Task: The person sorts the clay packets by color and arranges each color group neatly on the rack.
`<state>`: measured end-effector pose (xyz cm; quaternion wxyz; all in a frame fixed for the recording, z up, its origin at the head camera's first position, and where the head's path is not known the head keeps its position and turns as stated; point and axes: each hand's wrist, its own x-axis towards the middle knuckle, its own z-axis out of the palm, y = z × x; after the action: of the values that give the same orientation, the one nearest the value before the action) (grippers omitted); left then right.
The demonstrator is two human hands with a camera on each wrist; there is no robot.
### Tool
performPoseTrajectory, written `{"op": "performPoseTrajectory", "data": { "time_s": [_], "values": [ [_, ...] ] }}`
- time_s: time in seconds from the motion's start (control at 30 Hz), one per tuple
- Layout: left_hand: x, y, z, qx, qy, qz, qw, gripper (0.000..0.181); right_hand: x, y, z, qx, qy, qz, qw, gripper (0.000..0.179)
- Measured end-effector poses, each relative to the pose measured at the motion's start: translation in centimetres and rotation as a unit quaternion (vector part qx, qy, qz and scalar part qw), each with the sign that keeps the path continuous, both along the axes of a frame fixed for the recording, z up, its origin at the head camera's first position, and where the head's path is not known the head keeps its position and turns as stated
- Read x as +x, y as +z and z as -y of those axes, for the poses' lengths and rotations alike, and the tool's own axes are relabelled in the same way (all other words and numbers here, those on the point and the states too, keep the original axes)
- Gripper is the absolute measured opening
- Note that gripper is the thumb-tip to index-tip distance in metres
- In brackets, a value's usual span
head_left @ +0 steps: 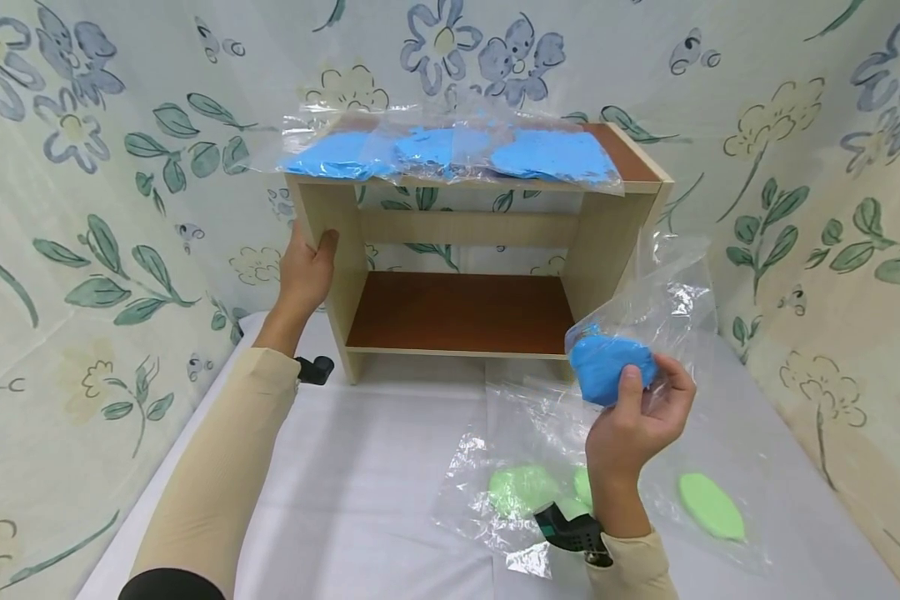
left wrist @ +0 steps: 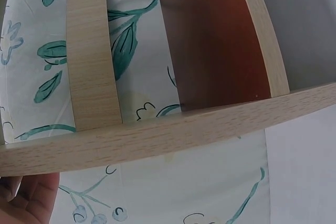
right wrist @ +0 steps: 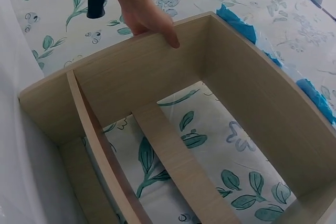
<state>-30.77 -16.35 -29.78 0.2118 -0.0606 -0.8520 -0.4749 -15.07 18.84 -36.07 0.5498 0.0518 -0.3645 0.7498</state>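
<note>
Head view: right hand (head_left: 645,421) pinches a clear plastic bag (head_left: 671,292) with a blue lump (head_left: 603,367) at 4 o'clock of the wooden shelf unit (head_left: 465,312), left hand (head_left: 306,271) grips its side panel (head_left: 341,221) at 9. Bag's probably light, squishy, slick, so hold the lump; shelf unit looks stiff, so that panel works.

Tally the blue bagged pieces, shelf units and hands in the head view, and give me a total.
Blue bagged pieces: 4
Shelf unit: 1
Hands, left hand and right hand: 2
Total: 7
</note>
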Motion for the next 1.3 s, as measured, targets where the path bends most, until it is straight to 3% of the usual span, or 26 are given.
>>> {"op": "performPoseTrajectory", "data": {
  "time_s": [0.13, 0.3, 0.5, 0.63, 0.73, 0.9, 1.03, 1.17, 1.23, 1.3],
  "values": [
    [0.0, 0.0, 0.0, 0.001, -0.001, -0.001, 1.0000, 0.055, 0.0, 1.1, -0.8, -0.020, -0.029, -0.004, 0.9994, 0.025],
    [-0.1, -0.1, 0.1, -0.002, 0.002, -0.002, 1.0000, 0.055, -0.4, 3.8, -1.7, -0.025, -0.043, 0.001, 0.9987, 0.025],
    [-0.1, -0.1, 0.3, 0.004, -0.003, 0.000, 1.0000, 0.054, -1.6, 7.0, -2.4, -0.010, 0.009, 0.009, 0.9999, 0.028],
    [-0.1, -0.1, 0.3, 0.005, 0.000, 0.000, 1.0000, 0.054, -2.4, 8.2, -2.7, 0.005, 0.027, 0.009, 0.9996, 0.029],
    [-0.2, -0.1, 0.2, 0.002, 0.002, 0.004, 1.0000, 0.055, -2.8, 9.1, -3.1, 0.021, 0.045, 0.034, 0.9982, 0.028],
    [-0.2, -0.2, 0.2, -0.003, 0.002, 0.005, 1.0000, 0.055, -3.4, 11.2, -4.7, 0.047, 0.104, 0.101, 0.9883, 0.027],
    [-0.3, -0.3, 0.2, -0.006, 0.005, 0.004, 1.0000, 0.054, -4.2, 13.2, -5.9, 0.056, 0.159, 0.099, 0.9806, 0.040],
    [-0.3, -0.3, 0.2, -0.006, 0.006, 0.005, 1.0000, 0.055, -4.8, 15.2, -6.9, 0.045, 0.178, 0.117, 0.9760, 0.064],
    [-0.3, -0.3, 0.2, -0.005, 0.006, 0.004, 1.0000, 0.056, -5.0, 16.1, -7.3, 0.039, 0.180, 0.144, 0.9724, 0.070],
    [-0.4, -0.2, 0.2, -0.006, 0.009, 0.004, 0.9999, 0.056, -5.2, 16.9, -7.6, 0.049, 0.180, 0.196, 0.9626, 0.067]
  ]
}}
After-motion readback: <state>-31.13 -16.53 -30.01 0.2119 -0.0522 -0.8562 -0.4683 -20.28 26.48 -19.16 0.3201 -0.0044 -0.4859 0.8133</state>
